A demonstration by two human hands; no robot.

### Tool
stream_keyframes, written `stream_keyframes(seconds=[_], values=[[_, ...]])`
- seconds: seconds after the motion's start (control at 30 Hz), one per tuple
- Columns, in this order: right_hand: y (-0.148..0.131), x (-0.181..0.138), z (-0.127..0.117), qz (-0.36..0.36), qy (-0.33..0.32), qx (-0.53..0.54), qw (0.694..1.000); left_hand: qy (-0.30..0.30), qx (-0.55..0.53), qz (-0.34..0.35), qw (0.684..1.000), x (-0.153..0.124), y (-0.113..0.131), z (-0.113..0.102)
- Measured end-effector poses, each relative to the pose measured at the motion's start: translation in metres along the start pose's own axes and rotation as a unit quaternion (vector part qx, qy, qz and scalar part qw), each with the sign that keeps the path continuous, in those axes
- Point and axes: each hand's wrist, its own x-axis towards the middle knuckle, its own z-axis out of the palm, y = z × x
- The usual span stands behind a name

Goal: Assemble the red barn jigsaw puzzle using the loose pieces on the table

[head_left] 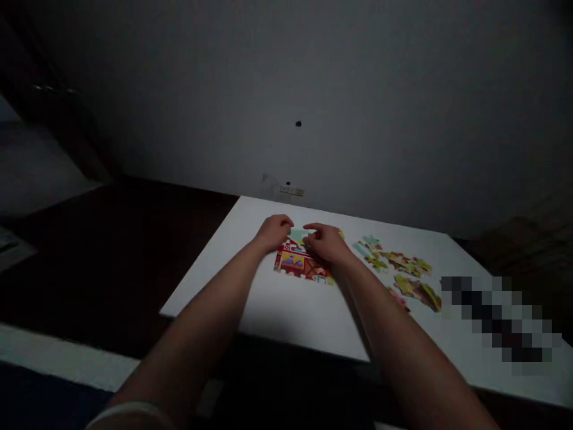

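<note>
Both the left hand and right hand are at the partial puzzle mid-frame, seemingly fitting its upper part; whether either grip holds anything, I cannot tell. Next calls for careful alignment.

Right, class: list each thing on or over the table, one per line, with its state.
Puzzle section: partly assembled, flat, picture side up
Puzzle pieces to its right: spread out, some seemingly joined in clusters
Left hand: fingers curled at the section's upper left, grip unclear
Right hand: fingers bent at its upper right, grip unclear
Pixelated patch: contents hidden
</note>
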Motion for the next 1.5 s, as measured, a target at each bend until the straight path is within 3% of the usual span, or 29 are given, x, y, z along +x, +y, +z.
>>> stream_keyframes(seconds=[0.33,0.87,1.17,1.5], values=[[-0.004,-0.01,0.007,-0.057,0.048,-0.027,0.997,-0.05,-0.008,0.046,0.998,0.002,-0.006,0.0],[-0.008,-0.015,0.01,-0.039,0.056,-0.078,0.995,-0.086,-0.057,0.042,0.994,0.009,-0.022,0.005],[-0.007,-0.014,0.008,-0.004,0.067,-0.054,0.996,0.011,-0.032,0.014,0.999,0.014,-0.019,0.003],[-0.006,-0.011,0.002,0.02,0.078,-0.024,0.996,-0.027,-0.012,0.0,1.0,0.007,-0.007,-0.005]])
